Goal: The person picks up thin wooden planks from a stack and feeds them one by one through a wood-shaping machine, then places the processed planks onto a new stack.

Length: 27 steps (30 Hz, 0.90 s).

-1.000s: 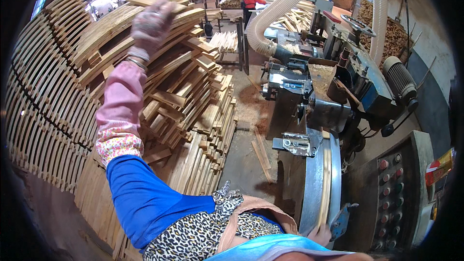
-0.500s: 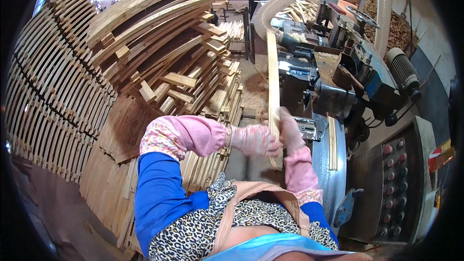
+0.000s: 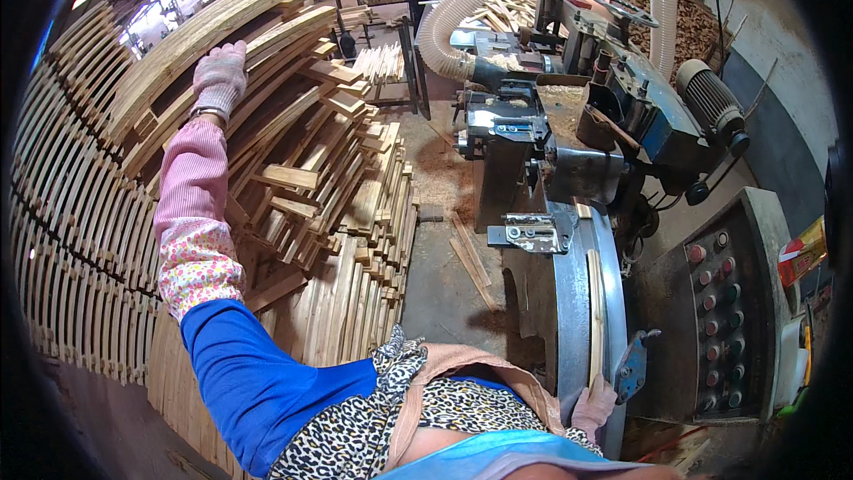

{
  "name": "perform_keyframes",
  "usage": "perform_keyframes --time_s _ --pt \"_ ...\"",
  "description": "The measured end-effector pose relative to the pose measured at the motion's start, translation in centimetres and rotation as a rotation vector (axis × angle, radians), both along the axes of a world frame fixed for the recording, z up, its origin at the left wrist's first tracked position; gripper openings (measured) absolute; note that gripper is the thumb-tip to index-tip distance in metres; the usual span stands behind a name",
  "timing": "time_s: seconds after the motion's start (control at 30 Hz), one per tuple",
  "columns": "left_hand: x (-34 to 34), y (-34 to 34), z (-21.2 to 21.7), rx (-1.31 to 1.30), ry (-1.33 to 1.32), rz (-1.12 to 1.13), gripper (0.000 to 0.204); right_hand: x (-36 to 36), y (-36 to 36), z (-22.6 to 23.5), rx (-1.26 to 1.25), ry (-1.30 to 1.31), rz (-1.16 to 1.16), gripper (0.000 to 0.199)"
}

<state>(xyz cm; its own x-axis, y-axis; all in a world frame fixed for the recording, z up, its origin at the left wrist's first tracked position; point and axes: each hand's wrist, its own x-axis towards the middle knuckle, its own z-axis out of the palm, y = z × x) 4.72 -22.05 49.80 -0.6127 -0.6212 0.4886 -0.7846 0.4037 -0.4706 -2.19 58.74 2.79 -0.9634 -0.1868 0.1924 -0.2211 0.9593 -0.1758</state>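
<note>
the left hand (image 3: 219, 76) has been swung from the machine up onto the stacked wooden slats (image 3: 267, 124), gloved fingers curled over one slat's edge. the right hand (image 3: 593, 409) is kept low, closed on the near end of a slat (image 3: 593, 320) now laid along the machine table (image 3: 569, 302); one piece appears fed and another fetched.

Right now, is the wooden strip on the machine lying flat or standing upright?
Lying flat: the wooden strip rests lengthwise on the machine bed, right hand at its near end.
</note>
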Motion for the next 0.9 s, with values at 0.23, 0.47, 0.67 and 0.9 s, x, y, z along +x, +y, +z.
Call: perform_keyframes --time_s 0.23,0.47,0.67,0.9 --pt "-1.5 9.3 -1.2 -0.091 0.024 -0.358 0.026 -15.7 -8.6 -5.0 -0.018 0.129 0.093 0.029" --pt "-10.7 26.9 -4.8 1.032 0.598 -0.592 0.041 -26.1 -21.8 -1.3 -0.480 -0.243 0.096 0.038" --pt "-20.4 29.9 -26.0 1.563 1.528 -0.748 0.026 -9.0 -29.9 9.2 -0.726 0.092 0.753 0.094" --pt "-16.8 36.6 -41.5 2.748 0.584 -0.797 0.034 0.1 -7.3 0.9 -0.332 0.079 0.162 0.061"
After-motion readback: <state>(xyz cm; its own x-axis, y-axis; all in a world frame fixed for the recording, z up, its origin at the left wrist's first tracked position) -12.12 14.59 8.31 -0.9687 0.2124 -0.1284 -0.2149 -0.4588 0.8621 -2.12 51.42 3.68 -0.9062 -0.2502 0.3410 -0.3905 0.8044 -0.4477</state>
